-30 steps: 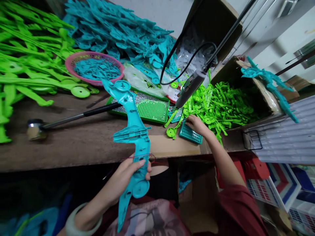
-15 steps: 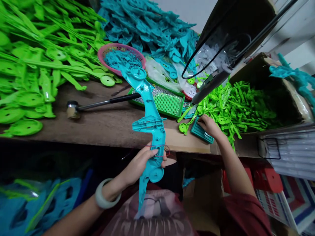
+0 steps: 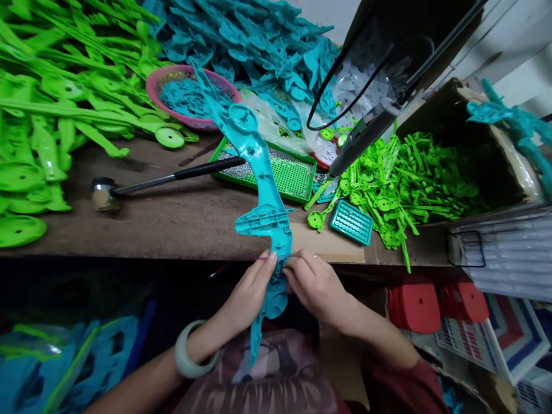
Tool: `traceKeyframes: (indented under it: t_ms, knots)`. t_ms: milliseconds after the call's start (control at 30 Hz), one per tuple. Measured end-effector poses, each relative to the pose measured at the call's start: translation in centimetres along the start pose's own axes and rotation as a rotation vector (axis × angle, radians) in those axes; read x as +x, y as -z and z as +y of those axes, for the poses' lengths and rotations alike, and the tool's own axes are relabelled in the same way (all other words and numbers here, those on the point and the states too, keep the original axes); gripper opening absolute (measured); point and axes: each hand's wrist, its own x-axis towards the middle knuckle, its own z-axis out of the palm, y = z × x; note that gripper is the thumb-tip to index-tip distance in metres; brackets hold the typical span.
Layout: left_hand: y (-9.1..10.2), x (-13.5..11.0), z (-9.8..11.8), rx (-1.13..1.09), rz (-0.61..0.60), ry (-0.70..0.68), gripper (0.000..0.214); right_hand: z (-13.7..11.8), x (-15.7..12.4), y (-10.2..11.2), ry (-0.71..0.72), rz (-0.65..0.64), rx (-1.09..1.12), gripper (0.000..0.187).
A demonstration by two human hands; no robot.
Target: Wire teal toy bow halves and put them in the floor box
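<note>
Heaped plastic mouldings crowd the far side of a worn wooden tabletop (image 3: 172,221): green parts (image 3: 52,109) at the far left corner, teal ones (image 3: 254,40) along the far edge. At the near edge, about the middle, the left hand (image 3: 248,293) grips a long teal bow-shaped piece (image 3: 263,213) by its lower handle, fingers wrapped around it, while the right hand (image 3: 317,287) pinches with thumb and forefinger at the same spot, where a thin reddish wire or string (image 3: 241,261) crosses the piece (too fine to say how it is fastened). The step in hand looks like fitting that strand into the handle; the next move would call for a steady hold from the left and a fine, precise pinch from the right. A pink basket (image 3: 190,95) toward the far edge holds small teal parts; beside it a green perforated tray (image 3: 284,175) carries what look like tiny metal bits. A cardboard box (image 3: 452,109) at the right edge spills green pieces (image 3: 414,178), with a small teal grid tray (image 3: 351,221) just before it. A hammer (image 3: 164,181) lies to the left.
</note>
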Motion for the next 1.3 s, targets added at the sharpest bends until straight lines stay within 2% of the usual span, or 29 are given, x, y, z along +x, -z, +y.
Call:
traceKeyframes:
  t_ms: [100, 233, 367, 500, 600, 667, 767, 800, 867, 1000, 1067, 1133, 1200, 1300]
  knots:
    - [-0.4, -0.2, -0.2, -0.010, -0.050, -0.005, 0.058, 0.1, -0.3, 0.0, 0.028, -0.020, -0.092, 0.018]
    - [-0.8, -0.4, -0.1, -0.058, -0.105, -0.024, 0.071, 0.2, -1.0, 1.6, -0.051, -0.070, 0.090, 0.017]
    - [-1.0, -0.4, 0.2, -0.100, -0.157, -0.045, 0.075, -0.3, -1.5, 1.9, -0.150, 0.112, 0.285, 0.020]
    - [-1.2, -0.4, 0.1, -0.114, -0.130, -0.050, 0.063, -0.3, -1.4, 0.3, -0.108, 0.253, 0.247, 0.020]
    - [-1.4, -0.3, 0.1, -0.128, -0.055, -0.035, 0.055, 0.2, -1.4, -0.7, -0.098, 0.318, 0.227, 0.019]
    - [-1.6, -0.4, 0.4, -0.205, -0.060, 0.039, 0.051, 0.7, -1.7, -0.7, -0.117, 0.367, 0.255, 0.020]
    - [-1.8, -0.6, 0.8, -0.369, -0.233, 0.219, 0.049, 1.3, -2.3, -0.3, -0.160, 0.426, 0.282, 0.023]
    - [-1.8, -0.6, 0.7, -0.393, -0.269, 0.235, 0.050, 1.3, -2.5, -0.1, -0.149, 0.413, 0.283, 0.025]
    - [-1.8, -0.7, 0.3, -0.355, -0.227, 0.152, 0.051, 1.3, -2.7, 0.3, -0.092, 0.324, 0.262, 0.027]
    - [-1.8, -0.9, -1.1, -0.124, -0.029, -0.050, 0.057, 0.7, -2.5, 0.9, -0.055, 0.139, 0.101, 0.027]
    - [-1.6, -1.1, -0.9, -0.062, -0.040, -0.091, 0.055, 0.4, -2.3, 1.3, -0.062, 0.106, 0.103, 0.027]
    - [-1.0, -1.0, 0.2, 0.004, -0.107, -0.142, 0.051, 0.3, -2.3, 1.9, -0.093, 0.143, 0.230, 0.027]
    - [0.1, -0.3, 2.1, 0.167, -0.103, -0.236, 0.048, 0.6, -2.0, 2.0, -0.225, 0.266, 0.418, 0.023]
    - [1.9, 1.3, 4.7, 0.664, 0.112, -0.456, 0.047, 1.7, -0.3, 0.1, -0.589, 0.448, 0.871, 0.014]
